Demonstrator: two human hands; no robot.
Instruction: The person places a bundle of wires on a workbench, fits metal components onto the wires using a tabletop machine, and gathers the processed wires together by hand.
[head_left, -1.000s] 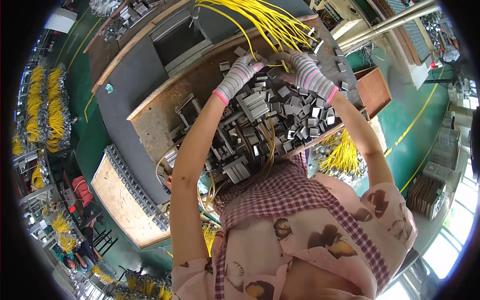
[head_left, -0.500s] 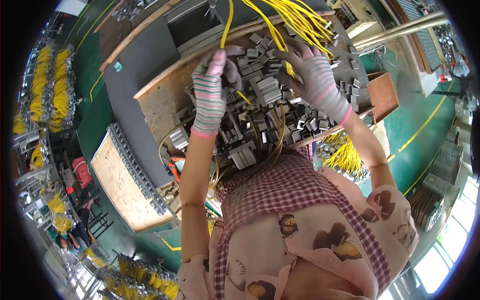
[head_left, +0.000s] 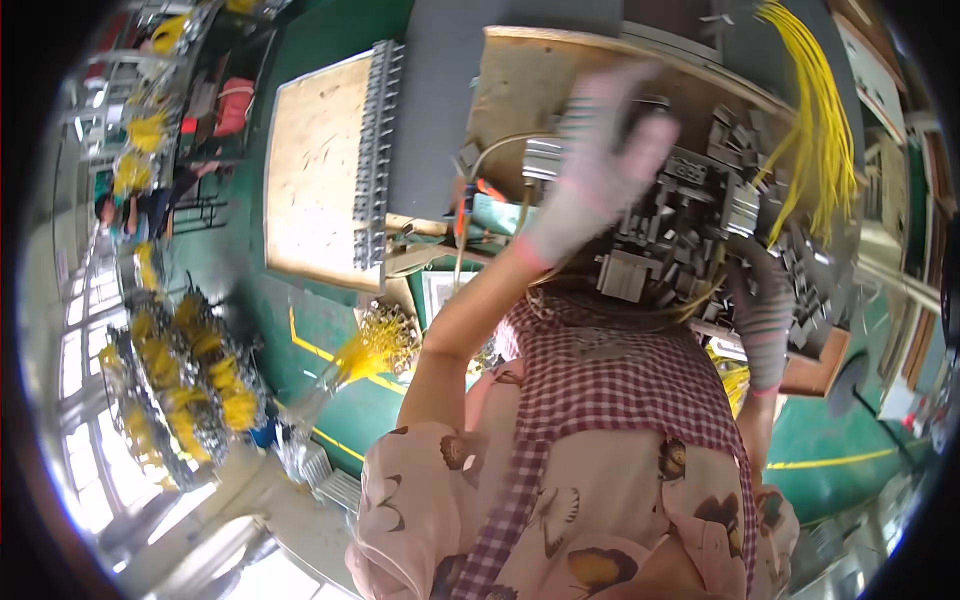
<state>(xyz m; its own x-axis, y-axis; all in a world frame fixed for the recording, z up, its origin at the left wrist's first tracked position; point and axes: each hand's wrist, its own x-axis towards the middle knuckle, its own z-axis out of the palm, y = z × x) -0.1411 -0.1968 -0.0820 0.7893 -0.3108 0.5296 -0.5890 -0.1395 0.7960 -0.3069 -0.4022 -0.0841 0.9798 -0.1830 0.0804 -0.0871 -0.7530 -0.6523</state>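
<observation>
My left hand [head_left: 598,155], in a striped grey glove, is raised over the left part of a wooden work tray [head_left: 515,85]. Motion smears its fingers; a dark patch shows between thumb and fingers, and I cannot make out whether it is a held part. Lower at the right, my gloved right hand [head_left: 765,315] reaches over the tray's near side, its shaded fingers loosely extended beside a thin tube [head_left: 708,297]. Small metal pieces [head_left: 660,225] lie heaped between the hands. A larger ribbed metal block [head_left: 622,276] sits at the tray's near edge.
A bundle of yellow cables [head_left: 825,120] lies across the tray's far right. Left of the bench stands a pale board [head_left: 315,170] edged with a row of metal parts [head_left: 372,150]. More yellow cables [head_left: 365,350] lie below it. Racks of yellow cables [head_left: 185,370] and another person [head_left: 150,210] are farther left.
The view has swung left, so the tray appears farther right. Both hands have left the yellow cables: the left is over the tray's left part, the right is down at the near side.
</observation>
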